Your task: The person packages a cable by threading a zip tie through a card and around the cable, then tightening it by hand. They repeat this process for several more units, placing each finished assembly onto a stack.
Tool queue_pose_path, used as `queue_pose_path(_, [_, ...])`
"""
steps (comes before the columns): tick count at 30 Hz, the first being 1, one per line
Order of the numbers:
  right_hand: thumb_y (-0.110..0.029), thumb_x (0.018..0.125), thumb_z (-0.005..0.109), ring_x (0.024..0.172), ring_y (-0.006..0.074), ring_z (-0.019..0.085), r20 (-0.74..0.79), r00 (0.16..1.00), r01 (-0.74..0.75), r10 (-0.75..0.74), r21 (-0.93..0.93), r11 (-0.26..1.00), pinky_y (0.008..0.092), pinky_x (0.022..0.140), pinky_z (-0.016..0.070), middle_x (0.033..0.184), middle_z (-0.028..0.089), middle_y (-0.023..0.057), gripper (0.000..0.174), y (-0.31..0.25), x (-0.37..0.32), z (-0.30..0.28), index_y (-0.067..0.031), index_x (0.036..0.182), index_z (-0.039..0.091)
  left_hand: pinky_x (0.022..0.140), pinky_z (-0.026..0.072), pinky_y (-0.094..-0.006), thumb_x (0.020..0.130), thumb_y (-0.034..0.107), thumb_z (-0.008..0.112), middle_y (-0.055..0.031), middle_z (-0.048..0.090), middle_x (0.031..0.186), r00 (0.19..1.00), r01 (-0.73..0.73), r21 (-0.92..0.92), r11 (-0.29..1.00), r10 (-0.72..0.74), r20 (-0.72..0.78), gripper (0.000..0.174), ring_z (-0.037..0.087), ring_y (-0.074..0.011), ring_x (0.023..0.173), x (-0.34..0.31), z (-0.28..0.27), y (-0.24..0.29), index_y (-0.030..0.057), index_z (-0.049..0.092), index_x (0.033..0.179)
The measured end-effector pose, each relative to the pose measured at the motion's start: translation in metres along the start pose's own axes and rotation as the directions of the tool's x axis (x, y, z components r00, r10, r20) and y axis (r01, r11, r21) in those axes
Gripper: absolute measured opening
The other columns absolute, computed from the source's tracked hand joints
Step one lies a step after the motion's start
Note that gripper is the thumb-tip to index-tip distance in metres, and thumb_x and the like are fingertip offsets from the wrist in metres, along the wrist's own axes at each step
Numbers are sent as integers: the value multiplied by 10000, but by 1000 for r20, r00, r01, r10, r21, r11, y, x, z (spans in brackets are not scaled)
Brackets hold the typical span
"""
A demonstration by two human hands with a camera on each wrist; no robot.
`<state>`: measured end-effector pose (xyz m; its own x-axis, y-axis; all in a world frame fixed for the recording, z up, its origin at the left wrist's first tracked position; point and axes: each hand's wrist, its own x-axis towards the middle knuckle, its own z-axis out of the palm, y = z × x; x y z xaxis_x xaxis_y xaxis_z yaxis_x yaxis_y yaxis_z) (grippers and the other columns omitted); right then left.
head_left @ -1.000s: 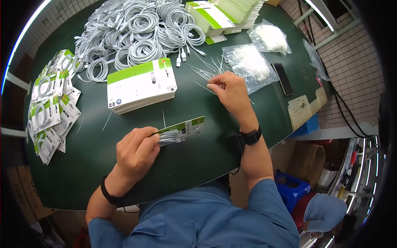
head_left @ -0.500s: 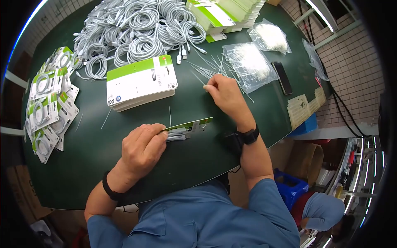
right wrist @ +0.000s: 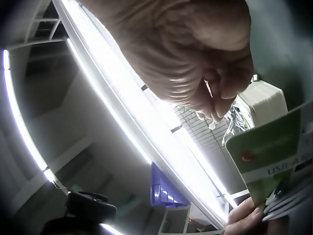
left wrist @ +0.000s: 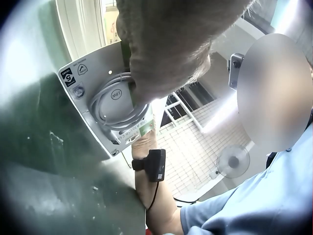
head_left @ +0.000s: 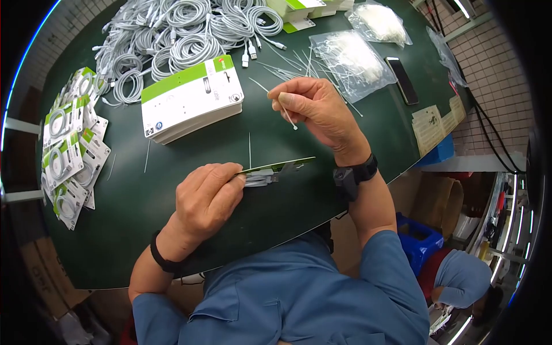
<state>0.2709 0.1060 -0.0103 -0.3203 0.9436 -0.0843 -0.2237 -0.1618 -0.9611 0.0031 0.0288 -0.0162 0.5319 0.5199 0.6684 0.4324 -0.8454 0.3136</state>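
Observation:
My left hand [head_left: 210, 198] grips one end of a green and white cable card [head_left: 293, 163], which stands nearly edge-on above the table. A coiled grey USB cable [left wrist: 100, 105] lies against the card's face, its plug end [head_left: 264, 179] showing past my fingers. One thin cable tie [head_left: 249, 146] sticks out from the card's far side. To the right, my right hand [head_left: 325, 109] pinches another cable tie [head_left: 290, 118] between thumb and forefinger, its small head hanging toward me. The right wrist view has the card [right wrist: 266, 152] below that hand.
A stack of printed cards [head_left: 190, 106] stands ahead of my left hand. Behind it is a heap of coiled cables [head_left: 190, 49]. Carded cables [head_left: 72, 152] pile up at left. Loose ties [head_left: 287, 73], bags of ties [head_left: 351, 63] and a phone [head_left: 401, 80] lie to the right.
My right hand has drawn back from the loose ties and turned, bringing one cable tie with it. My left hand has shifted slightly right with the card. The head view has moved a little.

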Motion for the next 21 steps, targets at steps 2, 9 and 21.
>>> queue_pose_path(2, [-69, 989, 741, 761, 85, 628, -13, 1000, 25, -25, 9, 1000, 213, 690, 514, 940, 720, 67, 187, -5, -1, 5, 34, 1144, 754, 657, 593, -368, 752, -33, 784, -139, 717, 959, 1000, -10, -3, 1000, 10, 1, 198, 719, -280, 762, 0, 1, 0, -17, 688, 924])
queue_pose_path(9, [-82, 983, 745, 798, 90, 651, 54, 988, 151, -147, -88, 985, 227, 718, 531, 955, 738, 75, 192, -5, -3, 1, 39, 1131, 756, 670, 599, -372, 756, -28, 786, -135, 721, 966, 999, -33, 10, 999, 33, 6, 190, 723, -276, 765, 3, 3, 3, -14, 691, 920])
queue_pose_path(21, [-141, 1001, 747, 773, 104, 735, -19, 994, -113, 112, -45, 993, 202, 645, 555, 909, 737, 46, 133, 17, 3, 12, -15, 1029, 713, 691, 607, -373, 684, -82, 809, -155, 732, 973, 998, -44, -19, 999, 45, 46, 283, 727, -299, 785, 8, 6, 5, -15, 681, 928])
